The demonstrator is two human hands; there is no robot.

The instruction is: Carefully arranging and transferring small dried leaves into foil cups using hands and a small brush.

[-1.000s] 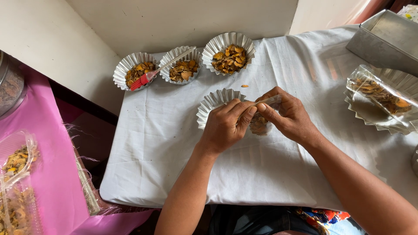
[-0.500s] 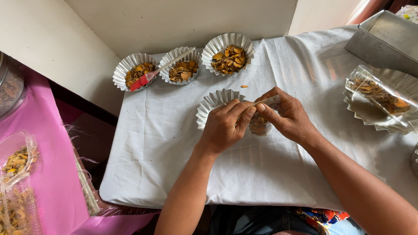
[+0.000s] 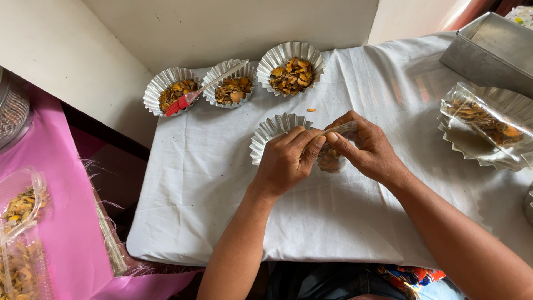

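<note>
My left hand [image 3: 290,161] and my right hand [image 3: 366,147] meet over the middle of the white-clothed table [image 3: 194,189]. Both pinch the top of a small clear plastic bag [image 3: 332,158] holding yellow-brown chips; the bag hangs between the hands. Just under and behind my left hand stands a fluted silver foil cup [image 3: 272,130], its inside hidden by the hand. One loose chip [image 3: 311,110] lies on the cloth beyond the hands.
Three filled foil cups [image 3: 291,66] line the far edge; a red-handled brush [image 3: 191,97] rests across the left two. At right are stacked foil cups with a chip bag [image 3: 483,119] and a metal tin [image 3: 491,50]. Chip bags [image 3: 19,222] lie on a pink surface at left.
</note>
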